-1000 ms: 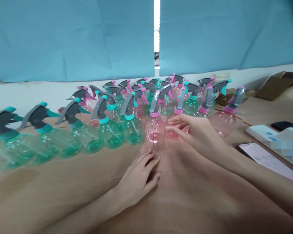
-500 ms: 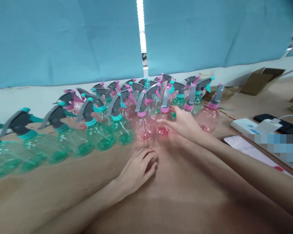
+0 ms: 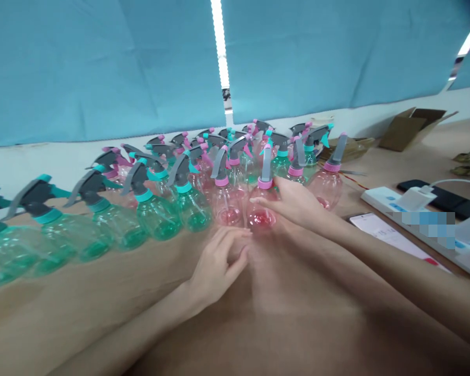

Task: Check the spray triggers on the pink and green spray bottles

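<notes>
My right hand (image 3: 293, 202) is closed around the right side of a clear pink spray bottle (image 3: 261, 218) with a pink collar and grey trigger head, its thumb across the front. The far fingers are hidden behind the bottle. My left hand (image 3: 218, 263) is just in front of it, low over the table, holding nothing, its thumb apart from the bent fingers. Another pink spray bottle (image 3: 227, 208) stands immediately left of the held one. Farther left, a green spray bottle (image 3: 198, 213) with a turquoise collar is in the front row.
Several more green and pink spray bottles crowd the table behind and to the left. At the right lie a phone (image 3: 376, 230), a white power strip (image 3: 387, 201) with plugs, and a black device (image 3: 454, 201). An open cardboard box (image 3: 399, 133) sits farther back.
The pink bottle in my right hand has come slightly toward me. My left hand has lifted its fingers a little and shifted nearer to that bottle. The view has moved slightly.
</notes>
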The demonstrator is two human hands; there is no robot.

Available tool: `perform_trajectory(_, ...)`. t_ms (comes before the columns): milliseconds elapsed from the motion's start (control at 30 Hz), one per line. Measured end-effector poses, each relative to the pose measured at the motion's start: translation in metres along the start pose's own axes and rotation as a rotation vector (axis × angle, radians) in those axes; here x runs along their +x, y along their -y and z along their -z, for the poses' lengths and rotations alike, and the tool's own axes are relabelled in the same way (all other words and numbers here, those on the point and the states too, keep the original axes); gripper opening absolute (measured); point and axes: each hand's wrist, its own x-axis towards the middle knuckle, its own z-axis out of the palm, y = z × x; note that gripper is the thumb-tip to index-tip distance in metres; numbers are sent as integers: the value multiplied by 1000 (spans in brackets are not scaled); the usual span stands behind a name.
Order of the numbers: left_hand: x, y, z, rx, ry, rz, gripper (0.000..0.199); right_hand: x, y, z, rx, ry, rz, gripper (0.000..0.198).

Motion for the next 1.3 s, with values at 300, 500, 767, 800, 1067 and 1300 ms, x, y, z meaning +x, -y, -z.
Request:
perform_trajectory(300,41,-31,13,-303,-77,151,62,-66,27,12,-27,13,127,19)
perform_trajectory(500,43,-53,14,-433,-30,140,52,-93,50,2,107,-21,265,39)
perform_trajectory(767,25,-48,23,-529,-91,134,37,-98,54,-17,397,72,355,64)
perform_trajectory(800,22,-46,24,-505,-120,119,37,-97,53,-18,415,113,377,61)
perform_trajectory(1067,13,-32,39,-453,-142,132,37,-84,22,-33,363,299,519,76)
perform_trajectory(1300,15,-28,41,-516,-130,164,29,-76,-7,-52,187,338,562,83)
